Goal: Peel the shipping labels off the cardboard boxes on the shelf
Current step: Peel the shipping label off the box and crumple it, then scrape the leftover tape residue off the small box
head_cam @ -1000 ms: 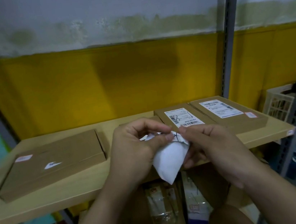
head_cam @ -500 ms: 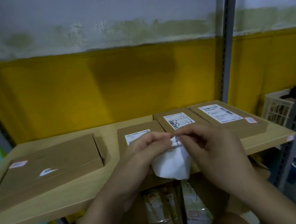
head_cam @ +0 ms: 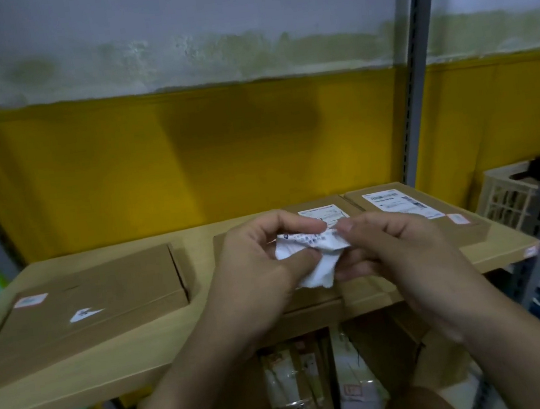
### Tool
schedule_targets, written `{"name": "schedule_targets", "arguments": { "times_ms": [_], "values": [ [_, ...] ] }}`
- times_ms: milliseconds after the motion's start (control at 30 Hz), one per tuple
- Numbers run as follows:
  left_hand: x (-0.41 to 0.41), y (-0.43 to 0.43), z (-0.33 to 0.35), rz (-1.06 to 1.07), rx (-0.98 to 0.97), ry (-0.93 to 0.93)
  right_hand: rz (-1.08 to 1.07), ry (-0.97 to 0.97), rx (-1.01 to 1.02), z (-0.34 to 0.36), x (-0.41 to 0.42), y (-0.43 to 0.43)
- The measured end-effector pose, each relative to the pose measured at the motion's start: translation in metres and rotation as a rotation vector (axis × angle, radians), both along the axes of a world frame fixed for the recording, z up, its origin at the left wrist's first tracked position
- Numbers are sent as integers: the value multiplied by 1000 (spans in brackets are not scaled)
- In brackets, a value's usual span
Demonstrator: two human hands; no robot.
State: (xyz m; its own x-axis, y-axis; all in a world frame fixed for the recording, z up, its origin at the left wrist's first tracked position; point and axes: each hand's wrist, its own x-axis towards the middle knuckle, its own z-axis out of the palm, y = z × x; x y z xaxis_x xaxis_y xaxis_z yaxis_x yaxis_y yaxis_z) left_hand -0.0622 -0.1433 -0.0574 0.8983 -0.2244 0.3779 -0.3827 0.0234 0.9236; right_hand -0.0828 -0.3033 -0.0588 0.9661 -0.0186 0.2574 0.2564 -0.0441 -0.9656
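The left hand (head_cam: 254, 275) and right hand (head_cam: 398, 249) pinch the peeled shipping label (head_cam: 317, 260) in curled fingers above the shelf's (head_cam: 146, 368) near edge, apparently wadding it for disposal, with labelled cardboard boxes (head_cam: 471, 229) far right

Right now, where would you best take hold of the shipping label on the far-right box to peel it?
Probably its near right corner, coming from the open front of the shelf. The shipping label lies flat on the far-right box, so only a lifted corner can be pinched; that corner faces the person, uncovered. The left hand and right hand now hold the crumpled label.
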Motion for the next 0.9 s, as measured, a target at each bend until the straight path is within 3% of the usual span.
{"name": "schedule_targets", "arguments": {
  "times_ms": [200,367,500,567,633,800,900],
  "values": [
    [-1,-11,-10,61,-39,-22,23,-39,21,-6,-11,-10],
    [-6,-20,-13,-231,-201,234,-192,-191,-89,-18,-19,-25],
    [-14,-42,-24,-294,-31,324,-339,-286,-316,-31,-39,-51],
    [-19,-58,-33,-297,134,256,-369,-291,-347,-37,-50,-63],
    [-25,-77,-40,-286,152,187,-387,-286,-351,-43,-61,-77],
    [-39,-121,-70,-313,81,105,-267,-123,43,-63,-95,-108],
    [-50,-145,-90,-335,112,77,-339,24,89,-82,-114,-127]
  ]
}}
